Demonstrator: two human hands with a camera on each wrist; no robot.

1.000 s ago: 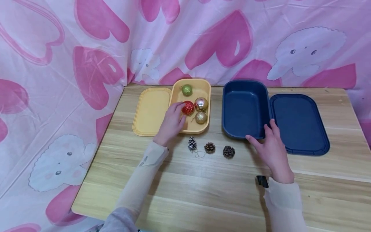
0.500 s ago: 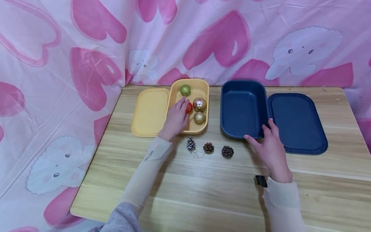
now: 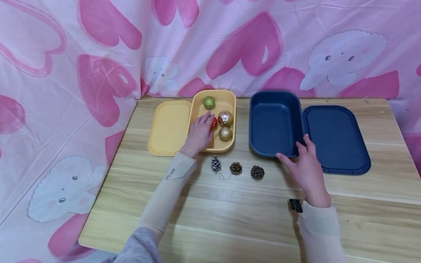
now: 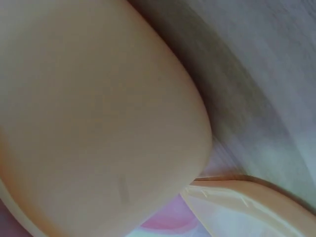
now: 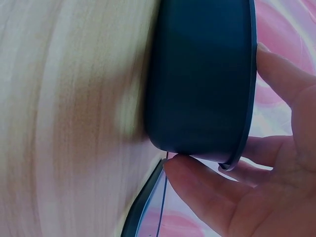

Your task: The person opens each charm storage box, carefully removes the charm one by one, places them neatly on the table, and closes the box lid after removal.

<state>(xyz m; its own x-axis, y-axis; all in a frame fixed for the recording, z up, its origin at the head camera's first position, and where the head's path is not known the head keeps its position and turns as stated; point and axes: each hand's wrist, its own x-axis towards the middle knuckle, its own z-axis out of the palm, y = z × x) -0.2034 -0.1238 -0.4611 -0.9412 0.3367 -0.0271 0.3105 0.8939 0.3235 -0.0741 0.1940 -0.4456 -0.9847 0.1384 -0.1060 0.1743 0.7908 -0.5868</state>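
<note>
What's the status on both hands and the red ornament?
Left hand over red ornament in yellow box, grip hidden. Right hand grips blue box at near-right corner. Two gold ornaments close beside red one.

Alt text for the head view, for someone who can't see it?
A person's left hand reaches into a yellow box over a partly hidden red ball while the right hand holds the near right corner of a navy box. A green ball and two gold balls lie in the yellow box; three pine cones sit in front on a wooden table.

Baubles [image 3: 225, 134] in the left box [image 3: 227, 99], right box [image 3: 273, 128] beside it, pine cones [image 3: 235, 168] before both
</note>
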